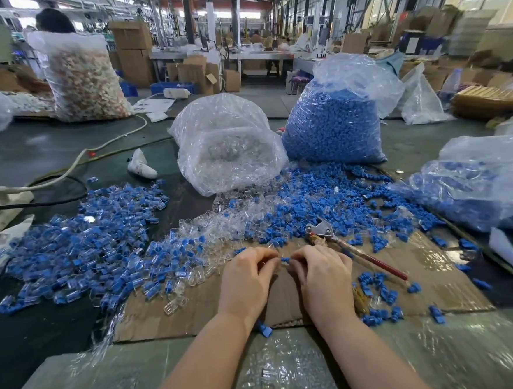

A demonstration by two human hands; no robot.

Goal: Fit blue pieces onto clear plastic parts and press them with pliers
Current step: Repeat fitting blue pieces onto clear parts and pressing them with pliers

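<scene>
1. At the far left we saw a white cable [106,144] trailing across the dark floor, with a tall bag of pale scraps [85,81] standing behind it
2. A wide heap of joined blue-and-clear parts [79,246] lay spread left of the cardboard sheet [196,308]
3. Our left hand [249,281] had its fingers curled, pinching one end of a small blue piece [285,259] above the cardboard
4. Our right hand [323,276] pinched the other end of that same piece, fingertips almost meeting the left ones; whether a clear part sat under it we could not tell
5. Behind the hands stood an open bag of clear parts [228,153], spilling forward
6. The pliers [343,243] lay on the cardboard just right of our right hand, red handle pointing right
7. Further right stood a full bag of blue pieces [335,128], with loose blue pieces [380,295] scattered below
</scene>
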